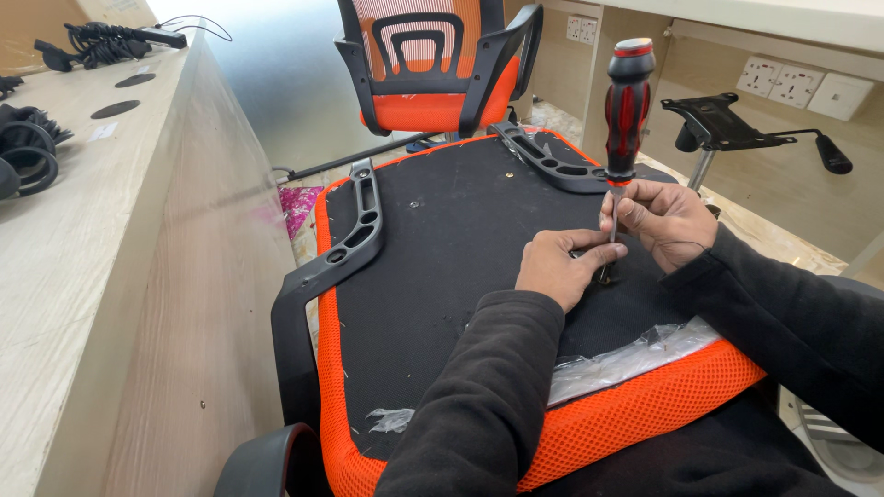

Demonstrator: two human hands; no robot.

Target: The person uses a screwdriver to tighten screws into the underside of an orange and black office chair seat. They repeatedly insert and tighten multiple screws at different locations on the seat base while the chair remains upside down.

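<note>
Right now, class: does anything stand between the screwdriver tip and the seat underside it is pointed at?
Nothing visible does. The screwdriver stands upright in the right hand, and its tip meets the black seat underside beside the left hand fingertips, which partly hide the contact.

Screwdriver (627, 101): handle black with red stripes, red cap on top; shaft bare grey metal.
Seat cushion (460, 248), underside up: flat black fabric, edged in bright orange honeycomb mesh.
Armrests (345, 244): plain black plastic.
Plastic wrap (617, 364): clear, whitish at the creases.
Sleeves (488, 405): black.
Chair (433, 64) behind: orange mesh back and seat, black frame.
Table (101, 239): pale wood grain.
Wall sockets (778, 83): white.
</note>
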